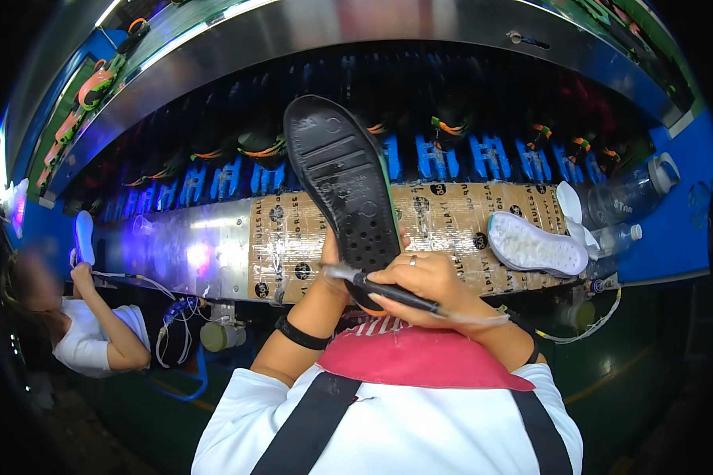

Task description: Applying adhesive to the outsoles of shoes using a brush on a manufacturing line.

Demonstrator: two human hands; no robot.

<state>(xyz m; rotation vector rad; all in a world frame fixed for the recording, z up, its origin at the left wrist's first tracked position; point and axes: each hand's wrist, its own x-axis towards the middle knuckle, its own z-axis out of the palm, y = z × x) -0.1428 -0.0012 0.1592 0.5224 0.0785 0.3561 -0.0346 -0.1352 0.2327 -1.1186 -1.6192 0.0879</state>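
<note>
A black shoe sole (342,170) is held up in front of me, toe end away and its hollow, ribbed inner side showing, with round holes toward the heel. My left hand (332,277) is closed on the sole's edge near the heel; part of its fingers is hidden behind the sole. In my right hand (426,277), which wears a ring, is a brush (404,296) with a black handle and a clear tube trailing from its back end. The brush's pale tip lies over the sole's heel end, close to my left hand. Whether bristles touch the sole I cannot tell.
Printed cardboard (444,218) covers the bench. A white sole (535,245) lies on the right, beside a large clear bottle (638,190) and a small one (615,239). Behind runs a rack of blue holders (491,158) with dark shoes. At left, another person holds a sole (84,237).
</note>
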